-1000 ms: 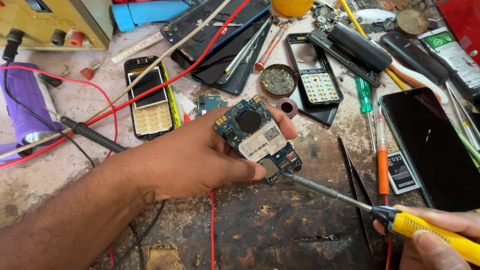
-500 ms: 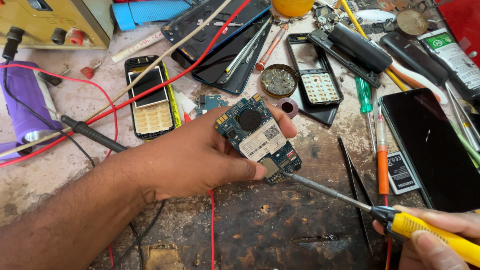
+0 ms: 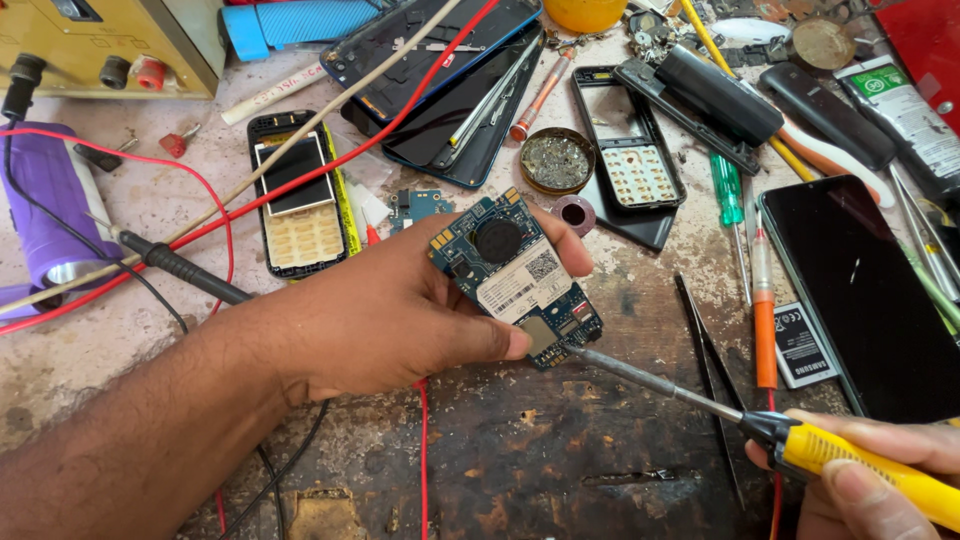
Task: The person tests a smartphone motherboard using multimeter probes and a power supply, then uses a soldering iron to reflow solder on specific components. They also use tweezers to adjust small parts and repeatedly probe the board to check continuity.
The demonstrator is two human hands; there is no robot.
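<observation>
Board: we hold a small blue rectangular phone circuit board [image 3: 518, 280] with a white label and a round black part, tilted above the middle of the worn, scorched bench [image 3: 560, 450].
Iron: the thin metal tip of our yellow-handled soldering iron [image 3: 700, 400] touches the board's lower right corner.
Risk, heat: we judge that a tip resting long on that corner could lift a pad or scorch nearby parts.
Risk, fingers: our thumb lies just beside the tip, so a small slip could burn it.
Risk, grip: the board is pinched only by its edges, so pressure from the tip could twist it loose.
Left hand [image 3: 400, 310]: closed around the board, thumb on its lower edge, fingers behind and at the top edge.
Right hand [image 3: 880, 470]: wrapped shut around the iron's yellow handle at the lower right.
Nearby: black tweezers [image 3: 705, 370] and an orange-handled screwdriver [image 3: 764, 310] lie just right of the iron; a red wire [image 3: 300, 180] crosses the bench behind.
</observation>
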